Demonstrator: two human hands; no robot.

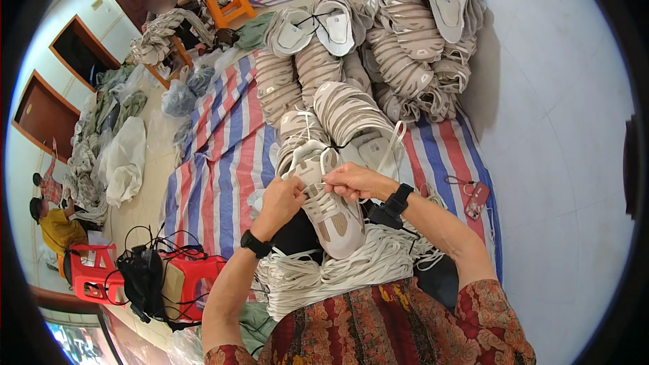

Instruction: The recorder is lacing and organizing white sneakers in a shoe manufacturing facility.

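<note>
A beige and white shoe upper (332,226) lies toe toward me in front of my lap, its lacing rows partly threaded. My left hand (280,199) is closed at the left side of its lace opening, fingertips pinched; what they grip is too small to make out. On the opposite edge, my right hand (358,181) pinches a white shoelace (391,152), whose loop rises above the hand. Across my lap spreads a thick bundle of white shoelaces (338,270). Just beyond the upper are nested stacks of similar shoe uppers (348,111).
Tall stacks of uppers (405,40) stand along the white wall (554,94). Striped sheeting (223,149) covers the floor. A reddish phone (476,199) lies at right. Red stools (94,274) with a black bag (142,280) stand at left. Other people (57,230) sit farther off.
</note>
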